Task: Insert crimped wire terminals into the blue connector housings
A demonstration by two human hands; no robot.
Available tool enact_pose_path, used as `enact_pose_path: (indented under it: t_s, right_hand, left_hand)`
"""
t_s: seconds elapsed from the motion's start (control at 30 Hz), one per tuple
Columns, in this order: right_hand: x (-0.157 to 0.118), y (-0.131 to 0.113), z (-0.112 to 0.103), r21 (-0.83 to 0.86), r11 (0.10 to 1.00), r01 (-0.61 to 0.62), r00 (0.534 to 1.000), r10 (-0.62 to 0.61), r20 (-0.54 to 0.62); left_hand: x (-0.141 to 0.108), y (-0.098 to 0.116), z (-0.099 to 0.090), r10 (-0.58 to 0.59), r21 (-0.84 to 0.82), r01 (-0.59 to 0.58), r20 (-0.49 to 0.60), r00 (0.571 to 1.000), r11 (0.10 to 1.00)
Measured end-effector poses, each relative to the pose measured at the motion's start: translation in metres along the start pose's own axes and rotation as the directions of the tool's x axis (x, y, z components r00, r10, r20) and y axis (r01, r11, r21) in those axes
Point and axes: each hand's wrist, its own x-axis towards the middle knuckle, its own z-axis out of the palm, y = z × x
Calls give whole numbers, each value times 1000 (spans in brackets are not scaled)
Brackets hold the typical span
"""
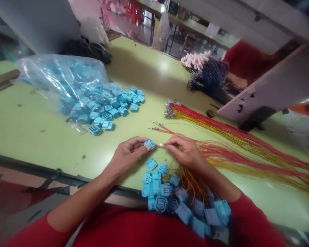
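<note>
My left hand [132, 151] pinches a small blue connector housing [149, 144] between thumb and fingers, above the table. Close to its right, my right hand [182, 149] is closed on a thin wire [160, 145] with a shiny end, which lines up with the housing. Whether the wire's tip sits inside the housing I cannot tell. Below my hands lies a heap of blue housings [156, 187] with orange and yellow wires [193, 183] attached, spilling over the table's front edge toward my lap.
A clear plastic bag [64, 75] spills loose blue housings [113, 111] at the left. Red and yellow wire bundles [221, 132] stretch across the right side. Past a divider [270, 79], a person's red sleeve [249, 60] shows beside dark wires with pink connectors [195, 60].
</note>
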Motion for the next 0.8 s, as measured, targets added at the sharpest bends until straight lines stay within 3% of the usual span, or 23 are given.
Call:
enact_pose_path:
  t_s: [0.17, 0.33, 0.67, 0.8]
  right_hand:
    - [-7, -7, 0, -77, 997, -27, 994, 35, 105]
    - [-7, -9, 1, -189, 981, -49, 985, 79, 155]
    - [-10, -11, 1, -416, 907, 58, 983, 21, 183]
    - [-10, -12, 2, -448, 885, 124, 980, -38, 196]
  left_hand:
    - [-2, -2, 3, 7, -32, -6, 51, 999, 999]
    - [-5, 3, 7, 39, 43, -42, 49, 998, 998]
    - [-6, 2, 8, 172, 192, -174, 26, 985, 966]
    - [-4, 0, 10, 142, 171, -142, 12, 990, 975]
